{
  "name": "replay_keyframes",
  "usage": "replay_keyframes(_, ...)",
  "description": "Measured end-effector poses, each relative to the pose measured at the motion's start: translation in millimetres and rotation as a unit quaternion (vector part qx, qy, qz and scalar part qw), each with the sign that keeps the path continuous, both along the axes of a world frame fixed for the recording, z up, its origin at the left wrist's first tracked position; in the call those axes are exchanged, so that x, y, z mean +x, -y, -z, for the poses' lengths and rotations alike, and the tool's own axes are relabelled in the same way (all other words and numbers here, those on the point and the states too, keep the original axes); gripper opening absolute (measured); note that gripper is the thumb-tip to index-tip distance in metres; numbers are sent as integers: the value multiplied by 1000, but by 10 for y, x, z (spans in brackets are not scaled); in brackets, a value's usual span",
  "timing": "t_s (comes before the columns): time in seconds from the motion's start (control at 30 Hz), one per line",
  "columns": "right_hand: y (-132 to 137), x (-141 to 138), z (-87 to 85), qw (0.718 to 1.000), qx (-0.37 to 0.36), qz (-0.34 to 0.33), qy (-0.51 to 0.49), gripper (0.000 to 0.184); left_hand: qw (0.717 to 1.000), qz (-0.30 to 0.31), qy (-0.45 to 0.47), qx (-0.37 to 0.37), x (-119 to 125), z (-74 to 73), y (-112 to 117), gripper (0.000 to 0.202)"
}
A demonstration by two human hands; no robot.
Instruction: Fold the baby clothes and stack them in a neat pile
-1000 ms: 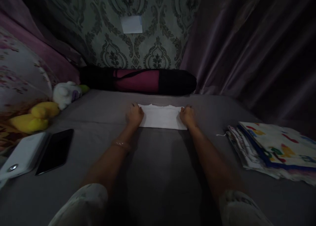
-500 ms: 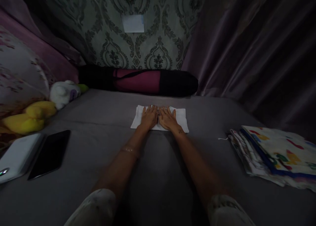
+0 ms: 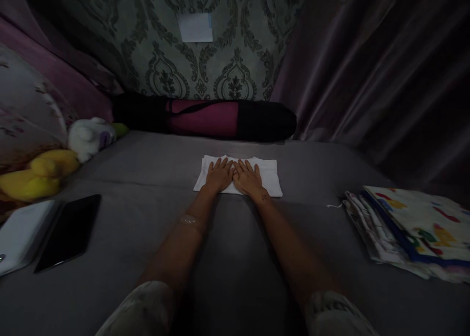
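A white folded cloth (image 3: 270,177) lies flat on the grey bed sheet (image 3: 227,257) in front of me, its long side running left to right. My left hand (image 3: 219,175) rests palm down on its left half, fingers spread. On the middle of the cloth, a little to the right, my right hand (image 3: 247,178) also lies flat with its fingers apart. The two hands touch or nearly touch at the thumbs. They cover the central part of the cloth.
A stack of folded printed fabrics (image 3: 414,228) sits at the right. To the left lie a black tablet (image 3: 69,232), a white box-like object (image 3: 24,233), and yellow (image 3: 40,174) and white (image 3: 88,136) plush toys. Along the wall runs a black and pink long bag (image 3: 205,118).
Both hands stay flat on the cloth, shifting slightly; the left hand has moved a little left and the right fingers lean further left. The camera view has tilted slightly.
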State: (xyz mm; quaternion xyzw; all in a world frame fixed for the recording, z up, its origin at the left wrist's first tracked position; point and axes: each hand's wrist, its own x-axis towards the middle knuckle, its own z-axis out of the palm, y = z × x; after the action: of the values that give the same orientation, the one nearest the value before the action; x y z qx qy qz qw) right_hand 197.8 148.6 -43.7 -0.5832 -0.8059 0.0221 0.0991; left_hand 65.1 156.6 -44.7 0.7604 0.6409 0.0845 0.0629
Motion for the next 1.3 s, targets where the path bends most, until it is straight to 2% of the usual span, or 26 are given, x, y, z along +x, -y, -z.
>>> replay_keyframes(0.2, -22, 53, -92, 1000, -17, 5, 5, 54, 999, -3, -1, 33, -40, -35, 6, 56)
replay_keyframes(0.4, -21, 138, -136, 998, 28, 51, -2, 53, 996, -30, -7, 85, -32, -80, 15, 55)
replay_keyframes(0.6, -14, 144, -30, 998, 2, 58, 1, 53, 999, -34, 6, 3, -34, 8, 26, 56)
replay_keyframes(0.77, -25, 149, -11, 998, 6, 56, 3, 53, 999, -37, 4, 9, -53, 51, 8, 56)
replay_keyframes(0.97, -42, 190, -72, 998, -14, 54, -6, 54, 998, -40, -9, 44, -67, -2, 35, 56)
replay_keyframes(1.13, -70, 248, -90, 996, 25, 88, -8, 56, 992, -74, -20, 103, -134, -48, 44, 53)
replay_keyframes(1.3, -87, 263, -12, 995, -17, 96, 3, 59, 993, -117, -8, 33, -205, -4, 33, 58)
